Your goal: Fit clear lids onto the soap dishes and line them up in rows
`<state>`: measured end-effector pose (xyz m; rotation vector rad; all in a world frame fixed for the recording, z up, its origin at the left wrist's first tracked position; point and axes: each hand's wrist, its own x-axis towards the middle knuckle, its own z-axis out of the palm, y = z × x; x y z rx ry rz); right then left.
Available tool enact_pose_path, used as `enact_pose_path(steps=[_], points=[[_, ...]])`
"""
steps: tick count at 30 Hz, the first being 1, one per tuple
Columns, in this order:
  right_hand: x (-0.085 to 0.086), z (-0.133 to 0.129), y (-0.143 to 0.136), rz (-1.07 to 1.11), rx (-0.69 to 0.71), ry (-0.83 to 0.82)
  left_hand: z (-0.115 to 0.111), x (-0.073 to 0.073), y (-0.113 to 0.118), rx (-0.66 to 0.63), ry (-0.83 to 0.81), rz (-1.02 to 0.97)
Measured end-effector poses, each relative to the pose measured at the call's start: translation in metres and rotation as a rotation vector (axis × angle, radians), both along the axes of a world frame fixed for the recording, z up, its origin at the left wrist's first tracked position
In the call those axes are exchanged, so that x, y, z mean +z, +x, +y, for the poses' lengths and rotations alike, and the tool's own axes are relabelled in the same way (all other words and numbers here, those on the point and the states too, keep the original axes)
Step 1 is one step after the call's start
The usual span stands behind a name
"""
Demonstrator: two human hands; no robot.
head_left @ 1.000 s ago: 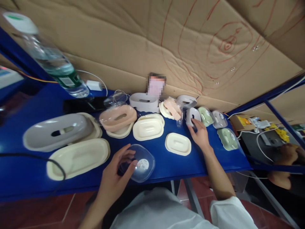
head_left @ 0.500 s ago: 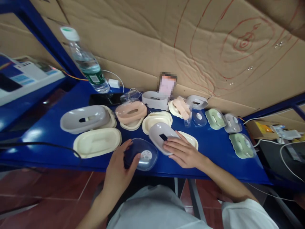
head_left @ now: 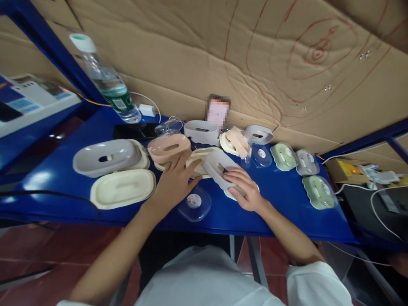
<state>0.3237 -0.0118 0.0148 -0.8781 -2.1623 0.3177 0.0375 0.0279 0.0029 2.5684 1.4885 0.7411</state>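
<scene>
My right hand (head_left: 244, 189) grips the near right side of a grey oval tray with a slot (head_left: 216, 163), tilted over a cream piece. My left hand (head_left: 177, 182) is open with fingers spread, over the front of the peach tray (head_left: 168, 146) and beside the middle cream tray (head_left: 208, 155); whether it touches them I cannot tell. A clear lid with a round label (head_left: 199, 208) lies on the blue table just below my left hand. At the left are a large grey tray (head_left: 92, 163) and a cream tray (head_left: 121, 189).
Behind stand a water bottle (head_left: 111, 89), a dark phone (head_left: 137, 131), a propped phone (head_left: 218, 111) and another grey tray (head_left: 202, 132). Several small green and grey boxes (head_left: 283, 157) sit at the right. Cardboard (head_left: 178, 55) lines the back.
My left hand has left the clear lid and reached forward to the peach tray. The grey tray in my right hand has been raised and tilted, and my right fingers have curled around its side.
</scene>
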Motion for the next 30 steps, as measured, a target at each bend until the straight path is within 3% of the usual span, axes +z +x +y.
enact_pose_path(steps=[3,7,10,12,15,18,23,26,30], points=[[-0.001,0.001,0.000,0.124,-0.031,-0.108,0.020,-0.001,0.004,-0.074,-0.061,0.063],[0.000,0.001,0.003,0.219,-0.056,-0.138,0.021,0.004,0.004,-0.093,-0.119,0.054],[0.004,-0.002,0.006,0.228,-0.046,-0.058,0.014,0.013,0.003,-0.103,-0.178,-0.190],[0.006,-0.004,0.005,0.198,-0.033,0.060,0.009,0.017,0.006,-0.140,-0.320,-0.474],[0.005,-0.009,0.003,0.087,0.018,0.245,-0.001,0.014,0.017,-0.202,-0.577,-0.960],[0.004,-0.012,-0.001,0.020,0.088,0.281,-0.013,0.009,0.026,-0.243,-0.775,-1.314],[0.008,-0.017,-0.003,0.013,0.184,0.244,-0.030,0.017,0.023,-0.250,-1.056,-1.478],[0.008,-0.020,-0.002,-0.004,0.197,0.225,-0.035,0.022,0.017,-0.250,-1.099,-1.534],[0.001,-0.020,-0.002,-0.028,0.214,0.203,-0.038,0.020,0.013,-0.208,-1.143,-1.638]])
